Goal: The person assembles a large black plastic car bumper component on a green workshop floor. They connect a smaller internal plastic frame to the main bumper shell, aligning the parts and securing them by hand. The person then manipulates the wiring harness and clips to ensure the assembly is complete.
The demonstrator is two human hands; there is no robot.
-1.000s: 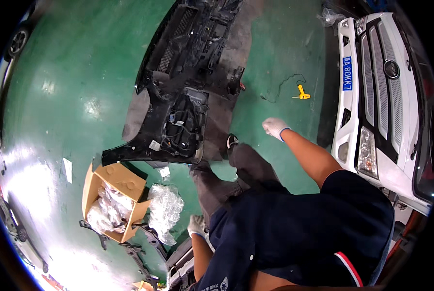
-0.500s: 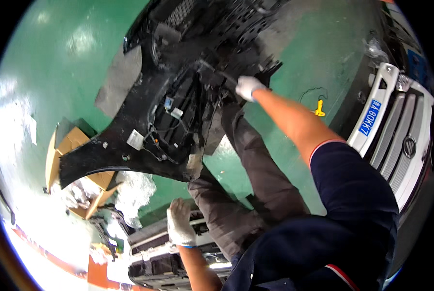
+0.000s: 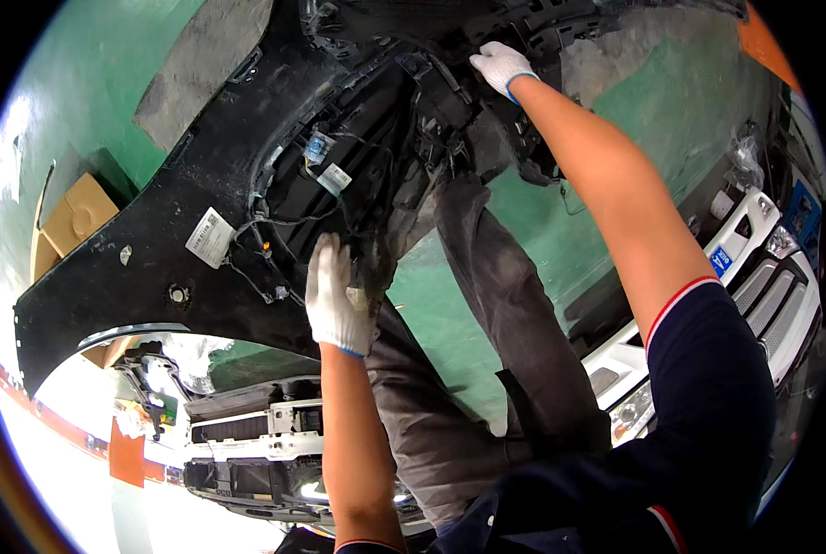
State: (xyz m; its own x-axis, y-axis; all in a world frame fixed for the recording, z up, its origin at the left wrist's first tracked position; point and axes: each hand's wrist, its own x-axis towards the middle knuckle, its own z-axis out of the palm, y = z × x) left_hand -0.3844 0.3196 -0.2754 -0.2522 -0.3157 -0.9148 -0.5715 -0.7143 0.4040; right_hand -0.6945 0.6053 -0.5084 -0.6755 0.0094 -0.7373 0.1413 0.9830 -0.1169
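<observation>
At one and nine o'clock, right hand (image 3: pixel 503 66) and left hand (image 3: pixel 336 297) span a car bumper (image 3: pixel 224 171), perhaps for balance; grip unclear.

Thin, looped black wires (image 3: pixel 293 221) cross the hollow of the large black plastic car panel (image 3: pixel 224 166), in the way just beyond the left hand (image 3: pixel 337 300). Two grey-trousered legs (image 3: pixel 514 286) obstruct the near side; between them, a gap over glossy green floor (image 3: pixel 441 328) gives passage.
</observation>
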